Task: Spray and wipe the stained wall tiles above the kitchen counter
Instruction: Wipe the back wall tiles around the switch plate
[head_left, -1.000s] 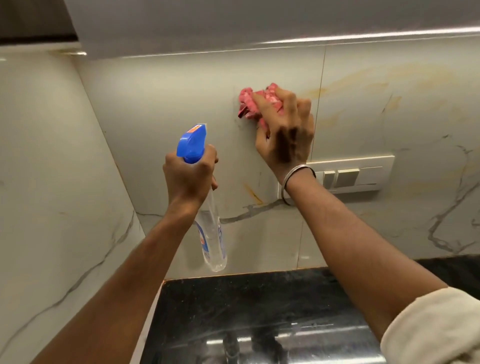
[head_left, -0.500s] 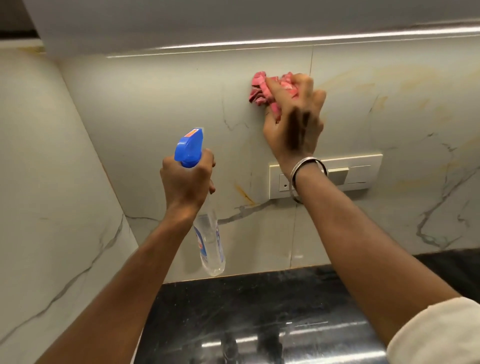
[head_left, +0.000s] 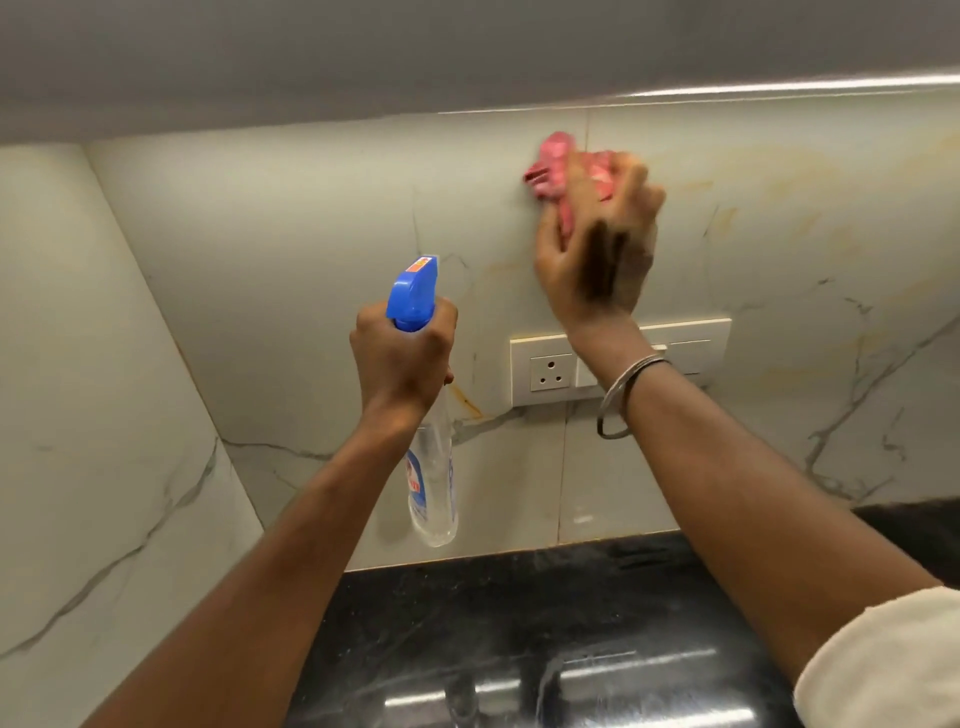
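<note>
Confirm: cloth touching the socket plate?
Apart. Head view: cloth sits well above the socket plate, with the right hand and bare tile between them.

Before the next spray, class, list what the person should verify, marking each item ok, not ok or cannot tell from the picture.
1. Spray bottle securely held: ok. The left hand grips its neck under the blue trigger head.
2. Liquid left in the bottle: cannot tell. The body is clear and no level shows.
3. Nozzle aimed away from the socket plate: cannot tell.
4. Pink cloth ready: ok. The right hand holds it bunched against the wall tile.
5. Stains gone: not ok. An orange streak shows just left of the socket plate.
</note>
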